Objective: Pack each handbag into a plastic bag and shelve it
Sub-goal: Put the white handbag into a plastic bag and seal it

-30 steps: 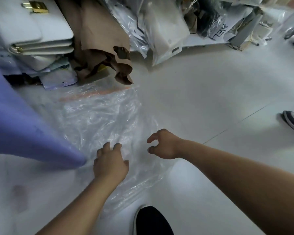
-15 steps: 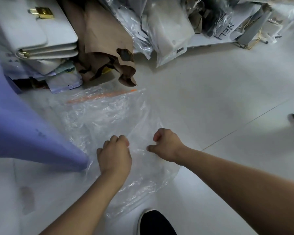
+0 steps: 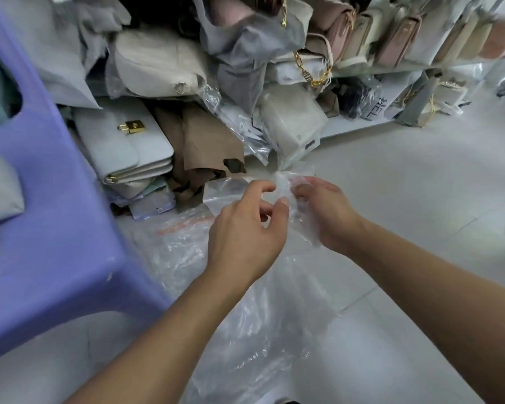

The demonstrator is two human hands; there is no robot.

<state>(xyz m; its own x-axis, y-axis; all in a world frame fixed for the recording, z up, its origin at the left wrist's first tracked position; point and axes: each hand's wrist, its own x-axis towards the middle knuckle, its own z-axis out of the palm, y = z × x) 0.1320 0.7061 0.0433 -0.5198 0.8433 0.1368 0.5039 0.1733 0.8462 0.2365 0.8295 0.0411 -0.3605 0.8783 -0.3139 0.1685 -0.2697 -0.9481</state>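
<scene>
Head view. Item: plastic bag (image 3: 263, 330), clear film. Change: flat on the floor under your hands half a second ago, it now has one edge lifted and bunched between them at centre, the rest trailing toward 6 o'clock. Judgement: you are finding the mouth, and no handbag is inside yet. Left hand (image 3: 245, 228): back up, thumb and forefinger curled, pinching the film. Right hand (image 3: 324, 211): at its 3 o'clock, fingers curled into the same bunch, gripping it. White handbag (image 3: 123, 141), gold lock, waits at 10 o'clock beside the purple stool (image 3: 50, 199).
</scene>
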